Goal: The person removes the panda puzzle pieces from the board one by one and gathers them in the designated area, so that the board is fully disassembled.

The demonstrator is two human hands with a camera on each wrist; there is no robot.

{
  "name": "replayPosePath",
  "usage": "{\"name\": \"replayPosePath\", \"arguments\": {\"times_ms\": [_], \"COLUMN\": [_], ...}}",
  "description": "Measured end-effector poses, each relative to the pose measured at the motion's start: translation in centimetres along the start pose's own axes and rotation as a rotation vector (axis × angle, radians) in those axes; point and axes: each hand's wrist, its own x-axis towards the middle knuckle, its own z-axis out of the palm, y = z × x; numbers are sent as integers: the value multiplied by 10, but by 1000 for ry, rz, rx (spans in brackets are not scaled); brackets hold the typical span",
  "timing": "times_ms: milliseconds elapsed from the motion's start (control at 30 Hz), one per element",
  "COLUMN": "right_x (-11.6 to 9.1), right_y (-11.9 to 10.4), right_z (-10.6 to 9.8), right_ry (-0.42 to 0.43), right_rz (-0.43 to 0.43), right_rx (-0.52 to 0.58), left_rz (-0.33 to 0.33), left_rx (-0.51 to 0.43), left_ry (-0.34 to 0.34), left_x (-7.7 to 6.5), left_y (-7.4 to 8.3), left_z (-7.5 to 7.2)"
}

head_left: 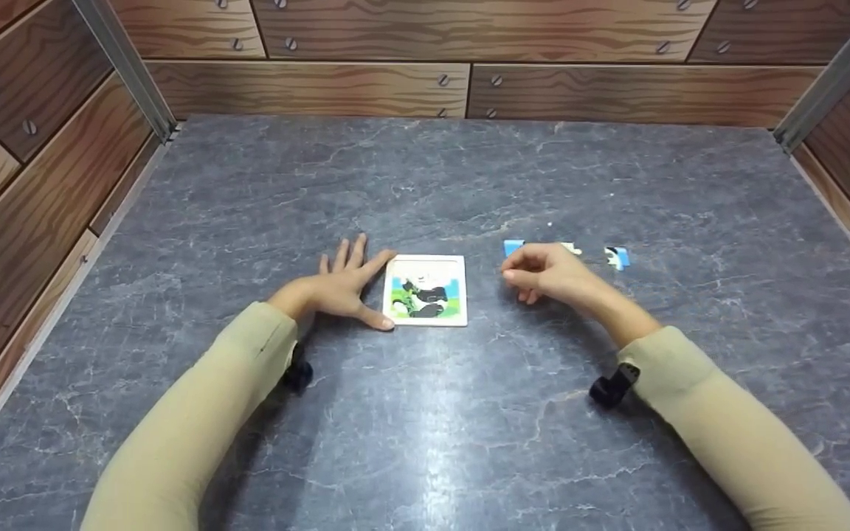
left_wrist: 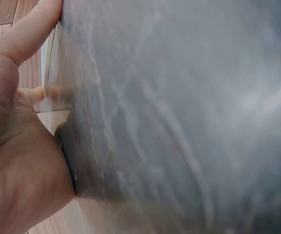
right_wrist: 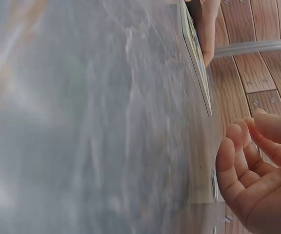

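left hand (head_left: 340, 287): fingers spread, thumb and forefinger touching the left corners of the framed panda puzzle (head_left: 431, 293), flat on the bench (head_left: 425, 188). right hand (head_left: 554, 276): to the puzzle's right, apart from it; fingers curled, thumb tip close to forefinger. cannot tell whether anything is pinched. just beyond: blue piece (head_left: 513, 245), pale piece (head_left: 572, 248), blue-black-white piece (head_left: 618, 257), farthest right.
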Motion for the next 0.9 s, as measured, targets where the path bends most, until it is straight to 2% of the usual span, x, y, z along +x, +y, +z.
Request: {"name": "replayPosePath", "arguments": {"times_ms": [367, 900], "right_x": [14, 37], "right_y": [-13, -33], "right_z": [27, 63], "right_ry": [-36, -58], "right_rz": [-32, -17], "right_rx": [27, 56], "left_rz": [-11, -6], "left_rx": [1, 2], "left_ry": [-7, -2], "left_x": [-1, 1], "left_y": [1, -1], "left_z": [0, 0]}}
